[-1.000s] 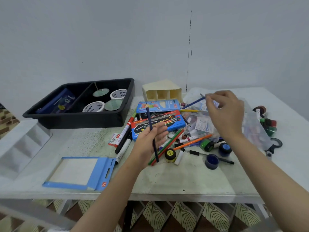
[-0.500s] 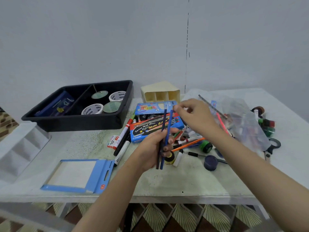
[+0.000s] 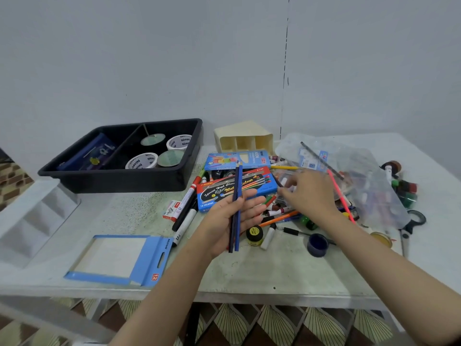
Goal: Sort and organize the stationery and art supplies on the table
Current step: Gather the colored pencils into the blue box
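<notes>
My left hand [image 3: 230,222] is palm up above the table's middle, holding two dark blue pencils [image 3: 237,196] side by side under the thumb, tips pointing away. My right hand [image 3: 308,193] hovers palm down over the pile of coloured pencils and pens [image 3: 279,216], fingers spread, nothing visibly in it. Behind the left hand lie a watercolour pencil box [image 3: 222,189] and a blue neon pencil box [image 3: 237,159]. A clear plastic bag [image 3: 361,176] of supplies sits right of my right hand.
A black tray [image 3: 119,181] with tape rolls [image 3: 142,161] stands at the back left, a cream compartment holder [image 3: 243,139] behind the boxes. An open blue pencil sleeve [image 3: 119,258] lies front left. Markers [image 3: 185,211], paint pots [image 3: 316,244] and scissors [image 3: 411,226] are scattered around.
My right hand passed the second blue pencil to the left hand, let go and moved right over the pile. The left hand opened flatter, now with two pencils.
</notes>
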Demonstrator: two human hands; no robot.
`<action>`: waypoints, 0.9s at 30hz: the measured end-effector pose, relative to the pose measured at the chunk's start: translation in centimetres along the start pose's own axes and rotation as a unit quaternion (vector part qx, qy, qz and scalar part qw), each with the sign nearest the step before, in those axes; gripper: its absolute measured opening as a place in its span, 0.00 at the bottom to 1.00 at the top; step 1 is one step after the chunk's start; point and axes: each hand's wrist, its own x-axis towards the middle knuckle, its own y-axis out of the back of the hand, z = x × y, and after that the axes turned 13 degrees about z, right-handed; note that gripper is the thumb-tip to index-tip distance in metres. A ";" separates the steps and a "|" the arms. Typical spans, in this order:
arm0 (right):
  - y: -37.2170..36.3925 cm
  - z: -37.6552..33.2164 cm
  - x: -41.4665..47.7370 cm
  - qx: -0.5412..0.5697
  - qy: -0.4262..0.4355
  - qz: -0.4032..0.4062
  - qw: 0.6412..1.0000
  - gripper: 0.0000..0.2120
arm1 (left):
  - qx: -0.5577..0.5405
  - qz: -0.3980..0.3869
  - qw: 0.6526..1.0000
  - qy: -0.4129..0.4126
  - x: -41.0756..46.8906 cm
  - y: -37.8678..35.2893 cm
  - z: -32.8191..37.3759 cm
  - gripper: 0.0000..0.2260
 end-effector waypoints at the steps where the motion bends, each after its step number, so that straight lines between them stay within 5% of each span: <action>1: -0.2 0.0 -0.1 -0.011 -0.002 -0.012 1.000 0.10 | -0.002 0.002 1.000 -0.001 0.0 0.0 0.0 0.12; 5: -0.6 0.2 -0.1 -0.004 -0.015 -0.003 1.000 0.10 | -0.004 0.006 1.000 -0.011 0.1 0.1 -0.2 0.13; 9: 0.6 0.5 0.0 0.063 -0.017 0.131 0.989 0.10 | -0.004 0.019 0.999 -0.035 0.4 0.5 -0.3 0.13; 13: 2.8 -0.5 0.5 0.208 0.001 0.268 0.941 0.06 | -0.017 0.026 0.999 -0.041 0.7 0.7 -0.2 0.14; 17: 5.3 -2.5 1.0 0.329 0.023 0.311 0.891 0.06 | -0.021 0.038 0.998 -0.049 1.1 0.4 -0.3 0.14; 20: 6.2 -3.8 0.8 0.363 0.029 0.278 0.889 0.05 | -0.010 0.036 0.998 -0.052 1.2 0.1 -0.3 0.14; 24: 5.7 -4.6 0.6 0.331 -0.002 0.087 0.940 0.07 | 0.000 -0.015 0.999 -0.036 1.0 -0.8 -0.2 0.15; 27: 4.6 -4.6 0.2 0.298 -0.003 0.016 0.955 0.08 | 0.032 -0.021 0.999 -0.017 0.9 -1.5 -0.3 0.15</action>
